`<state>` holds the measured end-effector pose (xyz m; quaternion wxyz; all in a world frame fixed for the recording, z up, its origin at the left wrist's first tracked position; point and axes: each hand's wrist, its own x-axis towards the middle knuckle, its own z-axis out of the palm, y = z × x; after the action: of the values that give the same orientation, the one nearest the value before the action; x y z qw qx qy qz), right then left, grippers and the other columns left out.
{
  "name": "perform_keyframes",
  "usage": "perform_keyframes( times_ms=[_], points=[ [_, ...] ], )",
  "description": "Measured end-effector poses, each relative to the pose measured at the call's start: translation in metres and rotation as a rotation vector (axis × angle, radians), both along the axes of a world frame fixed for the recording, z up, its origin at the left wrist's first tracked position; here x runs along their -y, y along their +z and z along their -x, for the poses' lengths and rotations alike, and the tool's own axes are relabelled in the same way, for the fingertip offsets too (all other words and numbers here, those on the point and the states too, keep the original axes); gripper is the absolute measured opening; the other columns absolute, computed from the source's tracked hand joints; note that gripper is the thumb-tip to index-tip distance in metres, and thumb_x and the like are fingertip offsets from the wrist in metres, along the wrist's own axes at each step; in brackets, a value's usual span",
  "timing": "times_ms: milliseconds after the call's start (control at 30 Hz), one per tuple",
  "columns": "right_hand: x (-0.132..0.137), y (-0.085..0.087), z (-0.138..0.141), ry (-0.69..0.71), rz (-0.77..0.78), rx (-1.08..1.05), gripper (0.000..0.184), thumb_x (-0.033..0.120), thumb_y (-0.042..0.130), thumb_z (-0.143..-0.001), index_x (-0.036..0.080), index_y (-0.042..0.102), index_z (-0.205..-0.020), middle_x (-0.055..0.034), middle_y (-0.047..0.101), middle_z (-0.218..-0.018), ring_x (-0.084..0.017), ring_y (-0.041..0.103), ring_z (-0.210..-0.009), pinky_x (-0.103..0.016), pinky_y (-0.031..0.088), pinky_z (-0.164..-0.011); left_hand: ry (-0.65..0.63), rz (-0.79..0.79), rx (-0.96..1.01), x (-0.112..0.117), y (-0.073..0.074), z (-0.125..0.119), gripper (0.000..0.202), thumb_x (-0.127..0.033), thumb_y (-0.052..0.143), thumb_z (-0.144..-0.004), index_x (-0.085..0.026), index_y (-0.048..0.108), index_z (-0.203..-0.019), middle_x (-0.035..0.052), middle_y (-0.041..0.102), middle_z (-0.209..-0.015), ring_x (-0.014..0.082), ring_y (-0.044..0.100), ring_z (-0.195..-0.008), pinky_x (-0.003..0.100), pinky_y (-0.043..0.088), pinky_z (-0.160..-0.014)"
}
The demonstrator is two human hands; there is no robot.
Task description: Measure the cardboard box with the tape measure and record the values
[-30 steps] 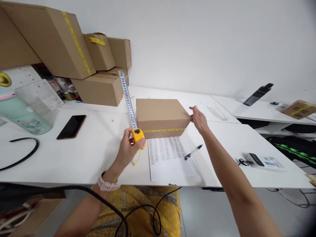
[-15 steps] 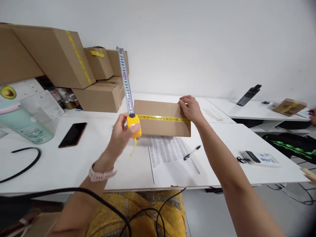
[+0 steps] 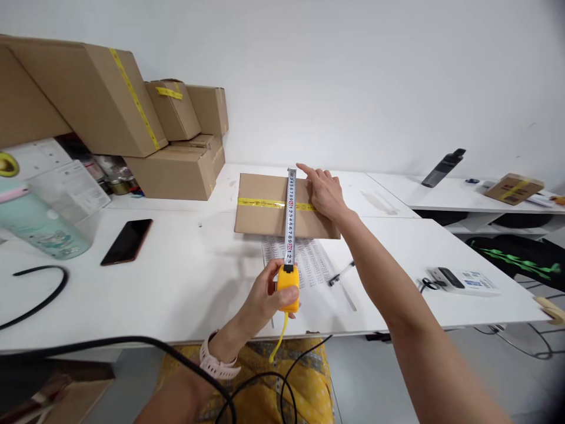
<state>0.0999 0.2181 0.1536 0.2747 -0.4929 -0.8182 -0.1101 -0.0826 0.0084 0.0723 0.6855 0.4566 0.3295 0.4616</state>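
My left hand (image 3: pixel 271 294) grips a yellow tape measure (image 3: pixel 288 288), its thumb on the front of the case. The metal blade (image 3: pixel 290 218) is pulled out and runs away from me across a flat cardboard box (image 3: pixel 260 219), over the box's yellow tape strip. Its hooked tip is by the box's far edge. My right hand (image 3: pixel 326 191) holds the right far part of the box, its index finger stretched towards the blade's tip. Beneath the box lies a printed sheet (image 3: pixel 309 300), partly covered, with a pen (image 3: pixel 341 275) on it.
Cardboard boxes (image 3: pixel 172 174) are stacked at the back left. A phone (image 3: pixel 126 242) and a mint-green bottle (image 3: pixel 42 227) are on the left. A dark bottle (image 3: pixel 444 168) and a small box (image 3: pixel 514 188) are at the right. A black cable (image 3: pixel 132 340) crosses in front.
My left hand has brought the tape measure right and towards me, so the blade now lies over the box. My right index finger has stretched out towards its tip.
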Motion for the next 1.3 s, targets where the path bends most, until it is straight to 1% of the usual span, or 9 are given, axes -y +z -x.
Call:
perform_keyframes(
  times_ms=[267, 433, 567, 767, 867, 1000, 1133, 1200, 1300],
  points=[
    [-0.004, 0.001, 0.001, 0.011, 0.022, 0.043, 0.057, 0.017, 0.037, -0.095, 0.039, 0.052, -0.146, -0.0115, 0.059, -0.112, -0.031, 0.051, -0.102, -0.046, 0.038, -0.084, -0.033, 0.048, -0.017, 0.007, -0.015, -0.008, 0.059, -0.053, 0.080, -0.073, -0.023, 0.048, -0.111, -0.0002, 0.058, -0.091, 0.0138, 0.065, -0.066, 0.026, 0.056, -0.055],
    [-0.006, -0.001, 0.000, 0.017, 0.013, 0.031, 0.053, 0.020, 0.037, -0.097, 0.039, 0.056, -0.143, -0.0120, 0.059, -0.113, -0.032, 0.050, -0.101, -0.048, 0.038, -0.084, 0.019, 0.001, -0.122, 0.001, -0.037, -0.006, 0.060, -0.050, 0.082, -0.072, -0.022, 0.050, -0.114, 0.0027, 0.059, -0.098, 0.0134, 0.060, -0.076, 0.026, 0.055, -0.065],
    [-0.005, -0.002, -0.001, -0.002, 0.015, 0.056, 0.052, 0.023, 0.038, -0.097, 0.039, 0.054, -0.144, -0.0114, 0.058, -0.116, -0.032, 0.049, -0.103, -0.047, 0.037, -0.085, -0.003, -0.005, -0.189, -0.002, -0.052, 0.000, 0.068, -0.046, 0.084, -0.071, -0.024, 0.048, -0.124, 0.0061, 0.060, -0.111, 0.0159, 0.061, -0.085, 0.028, 0.054, -0.071],
    [-0.003, -0.005, -0.001, 0.034, -0.013, -0.015, 0.048, 0.030, 0.033, -0.101, 0.037, 0.057, -0.141, -0.0112, 0.060, -0.112, -0.031, 0.050, -0.104, -0.049, 0.037, -0.088, -0.022, 0.010, -0.176, -0.003, -0.056, 0.002, 0.070, -0.044, 0.083, -0.073, -0.024, 0.045, -0.128, 0.0065, 0.060, -0.115, 0.0165, 0.061, -0.087, 0.030, 0.053, -0.076],
    [0.000, -0.009, 0.002, -0.024, -0.038, -0.041, 0.050, 0.040, 0.025, -0.103, 0.032, 0.053, -0.144, -0.0119, 0.061, -0.109, -0.032, 0.050, -0.105, -0.051, 0.037, -0.092, -0.013, 0.000, -0.159, 0.007, -0.057, 0.004, 0.068, -0.042, 0.082, -0.074, -0.024, 0.044, -0.128, 0.0071, 0.059, -0.116, 0.0180, 0.062, -0.089, 0.031, 0.052, -0.076],
    [0.015, -0.014, 0.008, -0.100, -0.066, -0.022, 0.057, 0.057, 0.025, -0.101, 0.026, 0.057, -0.137, -0.0142, 0.061, -0.114, -0.037, 0.048, -0.115, -0.057, 0.034, -0.100, -0.063, 0.004, -0.126, 0.029, -0.062, 0.009, 0.070, -0.037, 0.081, -0.074, -0.025, 0.041, -0.130, 0.0078, 0.058, -0.120, 0.0206, 0.062, -0.097, 0.033, 0.052, -0.081],
    [0.046, -0.020, 0.009, -0.123, -0.045, 0.011, 0.061, 0.060, 0.021, -0.101, 0.026, 0.054, -0.139, -0.0150, 0.059, -0.122, -0.040, 0.045, -0.124, -0.059, 0.032, -0.103, -0.093, -0.012, -0.335, 0.042, -0.067, 0.014, 0.071, -0.029, 0.080, -0.071, -0.024, 0.043, -0.132, 0.0065, 0.062, -0.115, 0.0191, 0.062, -0.092, 0.032, 0.051, -0.081],
    [0.064, -0.032, 0.006, -0.145, -0.024, 0.005, 0.061, 0.060, 0.023, -0.100, 0.026, 0.052, -0.142, -0.0156, 0.057, -0.128, -0.041, 0.042, -0.128, -0.060, 0.031, -0.104, -0.085, -0.039, -0.417, 0.041, -0.068, 0.015, 0.072, -0.028, 0.080, -0.070, -0.024, 0.044, -0.132, 0.0058, 0.063, -0.113, 0.0185, 0.062, -0.090, 0.031, 0.052, -0.080],
    [0.086, -0.064, -0.001, -0.180, 0.020, -0.013, 0.061, 0.061, 0.027, -0.098, 0.029, 0.052, -0.144, -0.0157, 0.056, -0.134, -0.043, 0.041, -0.132, -0.062, 0.029, -0.105, -0.097, -0.073, -0.438, 0.038, -0.068, 0.015, 0.071, -0.029, 0.079, -0.070, -0.023, 0.044, -0.132, 0.0054, 0.065, -0.111, 0.0187, 0.063, -0.089, 0.031, 0.052, -0.080]
  ],
)
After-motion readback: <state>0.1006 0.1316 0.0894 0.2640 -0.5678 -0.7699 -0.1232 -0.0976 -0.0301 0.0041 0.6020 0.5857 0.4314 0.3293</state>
